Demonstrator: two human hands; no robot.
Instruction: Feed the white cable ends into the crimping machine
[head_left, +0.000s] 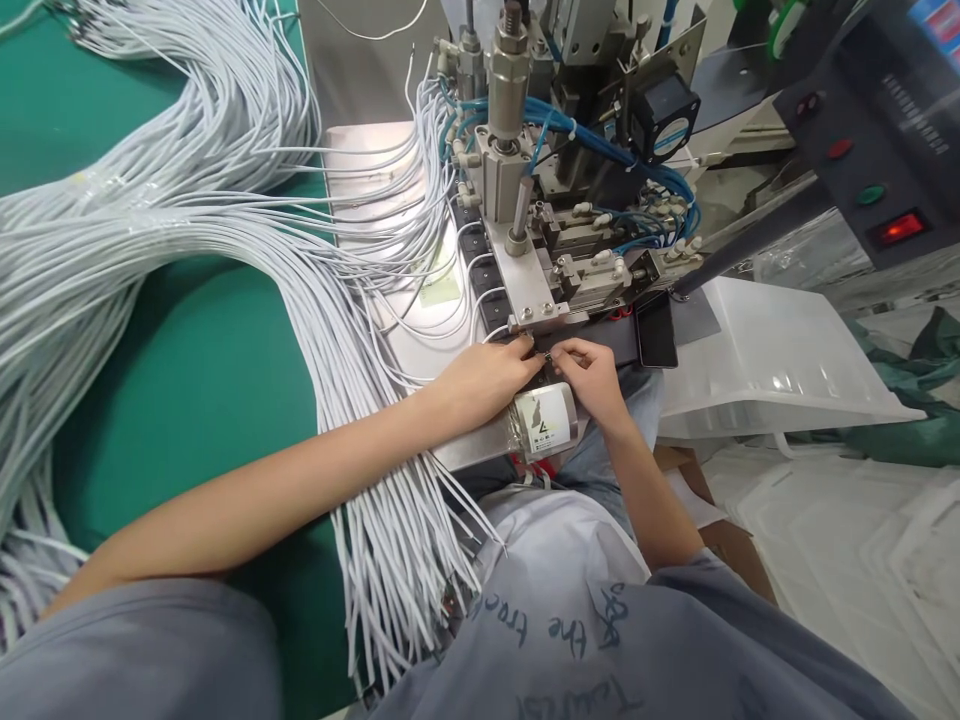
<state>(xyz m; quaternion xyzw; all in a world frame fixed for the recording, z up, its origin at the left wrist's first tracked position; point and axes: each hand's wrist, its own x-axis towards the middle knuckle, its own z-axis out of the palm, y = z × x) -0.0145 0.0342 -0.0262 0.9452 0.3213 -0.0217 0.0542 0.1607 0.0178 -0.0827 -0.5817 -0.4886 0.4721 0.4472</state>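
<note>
The small part (548, 357) lies at the near end of the row of black blocks (489, 283), between the fingertips of the two hands. The right hand (592, 378) approaches from the right, with thumb and forefinger pinched together on the part. The left hand (491, 375) approaches from the left, palm down, with fingers bent and tips beside the part; whether they grip it cannot be told. Both hands are about equally near. The part is too small for its long axis to be read. The row of blocks runs from the far left toward the hands, and white cables (352, 250) curve into it from the left side.

Clearances: the metal bracket (534, 292) of the machine (507, 100) stands just beyond the fingertips and limits room on the far side. The labelled roll (549, 420) sits just on the body side of the fingers. The left forearm lies across the cable bundle, whose loose ends hang toward the lap at the near edge of the table (202, 380). To the right of the right hand, a short stretch of dark surface leads to a black phone-like object (656, 332), with the white bin (780, 350) farther right. The right side appears less crowded than the left.
</note>
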